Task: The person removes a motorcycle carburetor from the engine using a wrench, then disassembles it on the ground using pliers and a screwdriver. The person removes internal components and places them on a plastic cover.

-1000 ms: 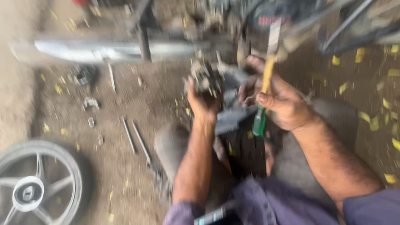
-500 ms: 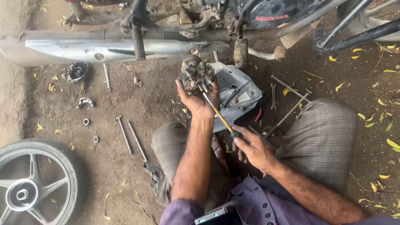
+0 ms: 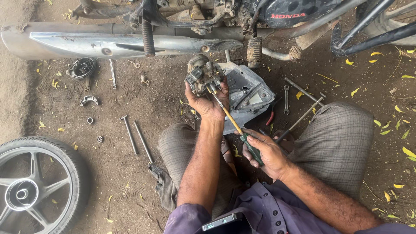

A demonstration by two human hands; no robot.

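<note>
A person's left hand (image 3: 207,103) grips a carburettor (image 3: 203,77) above the knees, over a grey panel (image 3: 249,93). The right hand (image 3: 265,152), lower down, clasps a screwdriver (image 3: 236,128) whose tip meets the carburettor.

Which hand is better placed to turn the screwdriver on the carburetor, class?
Right. The right hand already grips the screwdriver, its tip at the carburetor; the left hand is busy holding that part.
</note>
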